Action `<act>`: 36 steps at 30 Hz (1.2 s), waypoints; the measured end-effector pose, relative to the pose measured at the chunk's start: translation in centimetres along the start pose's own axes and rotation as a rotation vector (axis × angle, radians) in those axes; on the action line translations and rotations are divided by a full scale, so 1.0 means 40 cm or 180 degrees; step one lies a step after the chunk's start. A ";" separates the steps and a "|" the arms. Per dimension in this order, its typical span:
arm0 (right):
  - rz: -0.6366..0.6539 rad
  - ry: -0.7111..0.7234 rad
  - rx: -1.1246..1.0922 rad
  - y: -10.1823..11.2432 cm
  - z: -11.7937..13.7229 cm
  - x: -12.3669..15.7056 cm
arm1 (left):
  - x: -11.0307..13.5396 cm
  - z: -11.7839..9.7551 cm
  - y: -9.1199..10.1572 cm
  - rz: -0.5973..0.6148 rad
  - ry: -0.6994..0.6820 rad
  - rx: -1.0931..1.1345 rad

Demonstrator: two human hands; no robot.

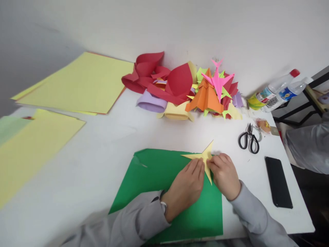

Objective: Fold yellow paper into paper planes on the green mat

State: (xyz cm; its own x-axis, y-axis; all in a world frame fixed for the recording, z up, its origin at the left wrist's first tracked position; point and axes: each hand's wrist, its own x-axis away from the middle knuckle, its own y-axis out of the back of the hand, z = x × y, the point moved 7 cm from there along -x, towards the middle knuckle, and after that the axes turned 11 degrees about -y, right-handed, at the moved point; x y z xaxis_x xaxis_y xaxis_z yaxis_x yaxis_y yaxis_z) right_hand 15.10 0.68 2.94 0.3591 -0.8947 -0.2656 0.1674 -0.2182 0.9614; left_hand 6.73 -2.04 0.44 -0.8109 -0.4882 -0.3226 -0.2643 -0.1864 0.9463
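White table (102, 144) w/ green sheet (154, 175) at near edge; left hand (186, 187) flat pressing, right hand (224, 175) curled pinching yellow folded shape (205, 156) btwn them at sheet's far-R corner, long axis pointing away, equally near both

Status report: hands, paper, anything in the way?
Left hand flat on yellow star, right hand pressing it. Star on green sheet. Scissors, phone off right, apart.
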 end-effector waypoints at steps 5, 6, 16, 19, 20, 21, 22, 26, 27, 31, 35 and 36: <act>0.0005 0.0058 0.0075 0.002 0.006 0.003 | 0.005 -0.008 -0.001 -0.0001 0.0052 -0.0181; 0.0035 0.0054 0.0094 0.002 0.006 0.001 | 0.005 -0.009 0.000 -0.0016 0.0060 -0.0207; 0.0010 0.0099 0.0023 -0.011 0.010 -0.001 | 0.007 0.010 0.013 0.0194 0.0261 -0.0167; -0.0081 0.0099 -0.0091 -0.007 0.010 0.001 | 0.006 0.006 0.018 0.0147 0.0196 -0.0229; -0.0089 0.0089 -0.0147 -0.006 0.009 0.001 | 0.007 0.005 0.020 0.0075 0.0195 -0.0281; -0.0094 0.0073 -0.0209 -0.004 0.006 0.000 | 0.007 0.005 0.023 -0.0013 0.0204 -0.0324; -0.0098 0.0059 -0.0273 -0.002 0.003 -0.001 | 0.008 0.007 0.026 -0.0116 0.0227 -0.0354; -0.0124 0.0006 -0.0510 0.006 -0.008 -0.005 | 0.013 0.038 0.053 -0.0569 0.0437 -0.0277; -0.0127 -0.0003 -0.0545 0.007 -0.010 -0.006 | 0.014 0.050 0.062 -0.0657 0.0488 -0.0232; -0.0134 -0.0027 -0.0637 0.010 -0.013 -0.008 | 0.017 0.094 0.090 -0.0798 0.0646 -0.0126; -0.0094 -0.0082 -0.0718 0.006 -0.016 -0.008 | 0.023 0.114 0.096 -0.0853 0.0691 -0.0061; -0.0082 -0.0089 -0.0728 0.005 -0.017 -0.007 | 0.024 0.114 0.094 -0.0868 0.0675 -0.0044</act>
State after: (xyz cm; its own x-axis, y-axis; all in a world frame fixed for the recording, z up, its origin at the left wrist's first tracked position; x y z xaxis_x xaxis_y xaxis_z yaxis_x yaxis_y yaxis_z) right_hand 15.67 1.16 3.16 0.3270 -0.9011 -0.2846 0.3811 -0.1498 0.9123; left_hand 2.58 0.68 3.80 -0.5845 -0.5850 -0.5623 -0.4481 -0.3451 0.8247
